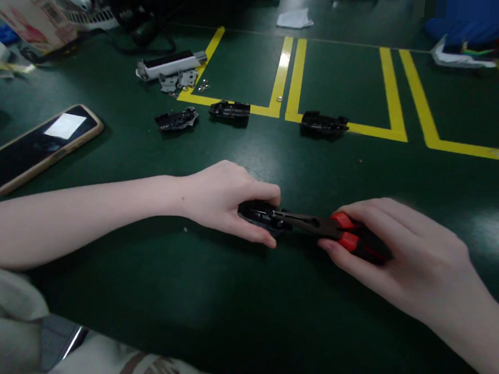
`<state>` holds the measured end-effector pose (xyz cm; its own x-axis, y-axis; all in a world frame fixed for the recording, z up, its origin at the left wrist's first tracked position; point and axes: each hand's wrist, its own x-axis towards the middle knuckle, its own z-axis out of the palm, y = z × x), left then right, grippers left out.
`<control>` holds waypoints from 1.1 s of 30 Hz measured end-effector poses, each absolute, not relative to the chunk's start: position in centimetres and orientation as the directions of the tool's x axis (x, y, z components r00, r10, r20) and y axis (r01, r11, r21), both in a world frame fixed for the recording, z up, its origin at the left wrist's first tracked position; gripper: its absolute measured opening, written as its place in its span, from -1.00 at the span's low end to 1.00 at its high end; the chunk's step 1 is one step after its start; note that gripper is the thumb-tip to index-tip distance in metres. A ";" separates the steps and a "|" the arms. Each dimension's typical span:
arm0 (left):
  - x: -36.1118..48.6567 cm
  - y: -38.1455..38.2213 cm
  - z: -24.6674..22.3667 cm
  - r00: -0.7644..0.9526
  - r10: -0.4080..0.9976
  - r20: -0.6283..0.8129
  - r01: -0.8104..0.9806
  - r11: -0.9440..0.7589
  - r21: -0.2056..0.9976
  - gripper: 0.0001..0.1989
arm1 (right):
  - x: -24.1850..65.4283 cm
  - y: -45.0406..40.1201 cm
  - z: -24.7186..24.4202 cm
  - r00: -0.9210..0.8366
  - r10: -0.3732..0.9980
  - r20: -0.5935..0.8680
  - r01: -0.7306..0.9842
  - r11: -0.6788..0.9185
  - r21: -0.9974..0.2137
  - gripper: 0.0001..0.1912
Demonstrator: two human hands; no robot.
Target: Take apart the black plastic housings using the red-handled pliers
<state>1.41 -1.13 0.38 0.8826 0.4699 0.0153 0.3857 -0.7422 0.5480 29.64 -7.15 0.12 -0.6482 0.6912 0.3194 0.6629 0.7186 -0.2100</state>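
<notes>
My left hand [230, 203] is closed around a small black plastic part [258, 212], thumb on the near side and index finger on the far side. In my right hand [413, 254] is a pair of long-nose pliers [307, 223] with red and black handles. The jaws point left, and their tips meet the right end of the black part. What the tips grip, if anything, is too small to make out. Beyond my hands, three similar black parts lie in a row: one at left [177, 119], one in the middle [230, 111] and one at right [324, 123].
A phone [39, 145] lies at the left on the green table [229, 313]. Yellow tape [388, 94] marks out boxes at the back. By the left box are a silver-and-black piece [173, 65], metal brackets [178, 82] and small rings [203, 86]. White paper [294, 19] lies farther back.
</notes>
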 end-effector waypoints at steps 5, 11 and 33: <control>1.5 -1.1 0.5 0.879 0.477 0.012 0.394 -0.741 0.544 -0.56 | 29.5 -7.1 0.1 -0.654 0.686 0.320 0.674 0.720 -0.167 -0.72; 1.5 -1.0 0.5 0.881 0.474 0.013 0.385 -0.731 0.564 -0.57 | 29.5 -7.1 0.5 -0.648 0.696 0.308 0.692 0.708 -0.144 -0.72; 1.5 -0.8 0.2 0.888 0.460 0.021 0.375 -0.748 0.547 -0.57 | 29.0 -6.9 0.0 -0.633 0.742 0.220 0.696 0.670 -0.257 -0.72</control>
<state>1.55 -0.78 0.24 0.8876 0.4601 0.0208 0.3752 -0.7485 0.5468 28.96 -6.90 -0.01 -0.6331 0.7422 0.2197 0.6964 0.6701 -0.2569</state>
